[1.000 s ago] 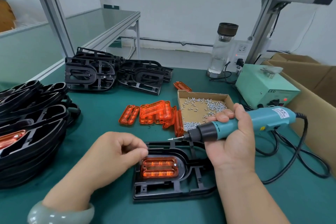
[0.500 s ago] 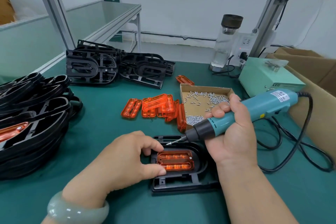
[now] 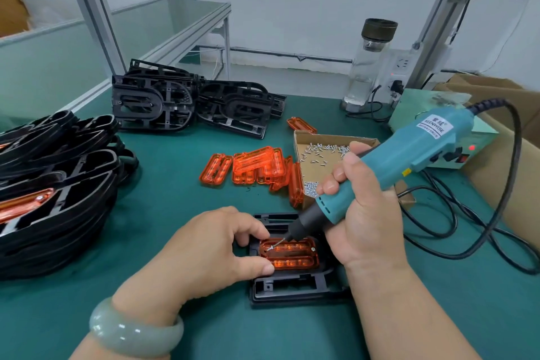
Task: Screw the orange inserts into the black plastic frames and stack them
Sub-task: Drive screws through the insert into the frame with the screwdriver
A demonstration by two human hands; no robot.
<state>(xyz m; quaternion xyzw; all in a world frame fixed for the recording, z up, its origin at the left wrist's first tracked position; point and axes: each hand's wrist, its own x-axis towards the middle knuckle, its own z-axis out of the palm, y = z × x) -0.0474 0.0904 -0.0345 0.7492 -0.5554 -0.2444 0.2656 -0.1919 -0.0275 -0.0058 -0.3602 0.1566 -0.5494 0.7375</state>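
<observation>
A black plastic frame (image 3: pixel 292 289) lies on the green mat in front of me with an orange insert (image 3: pixel 292 257) seated in it. My left hand (image 3: pixel 210 251) pinches the frame's left edge and the insert between thumb and fingers. My right hand (image 3: pixel 359 213) grips a teal electric screwdriver (image 3: pixel 394 164), tilted down to the left; its bit tip rests on a screw at the insert's upper left corner. A second screw sits at the insert's upper right corner.
Loose orange inserts (image 3: pixel 257 166) lie beyond the frame, next to a cardboard tray of screws (image 3: pixel 324 152). Finished frames are stacked at the left (image 3: pixel 55 193), bare frames (image 3: pixel 187 102) at the back. A power supply box (image 3: pixel 447 137), a bottle (image 3: pixel 368 64) and cables (image 3: pixel 467 228) are on the right.
The screwdriver tipped downward and its bit came onto the insert's upper left corner. My left hand closed on the frame's left edge.
</observation>
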